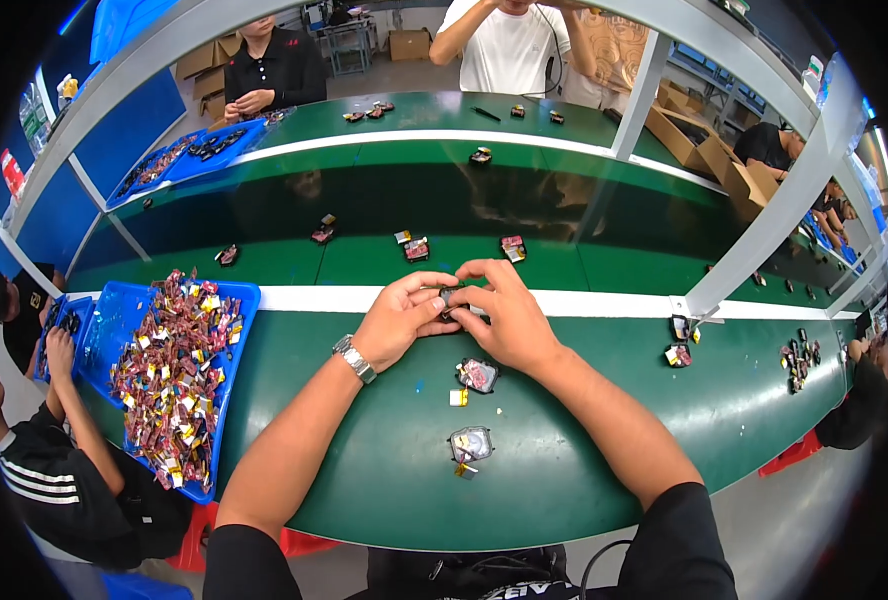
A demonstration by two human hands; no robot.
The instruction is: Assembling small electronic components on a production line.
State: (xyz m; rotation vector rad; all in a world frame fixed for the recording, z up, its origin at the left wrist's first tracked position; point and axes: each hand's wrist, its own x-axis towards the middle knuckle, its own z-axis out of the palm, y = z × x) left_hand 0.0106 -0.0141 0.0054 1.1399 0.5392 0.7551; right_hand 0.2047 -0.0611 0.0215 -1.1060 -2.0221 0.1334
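My left hand (400, 318), with a metal-band watch (355, 359) on its wrist, and my right hand (505, 318) meet over the white strip at the bench's far side. Between their fingertips they pinch a small dark piece (448, 298), mostly covered by the fingers, so its kind does not show. Just below the hands lies a black-framed watch-like housing (479, 375) with a pinkish circuit board, and a small white-and-yellow piece (459, 398) beside it. Nearer to me sits another housing (471, 442), pale inside, with a small yellow-ended part (466, 468) at its lower edge.
A blue tray (251, 300) heaped with small circuit assemblies (174, 390) stands at my left. Past the white strip, several housings (416, 247) rest on a green belt. More parts (678, 354) lie to the right. Metal frame posts (764, 230) rise around the bench; co-workers sit nearby.
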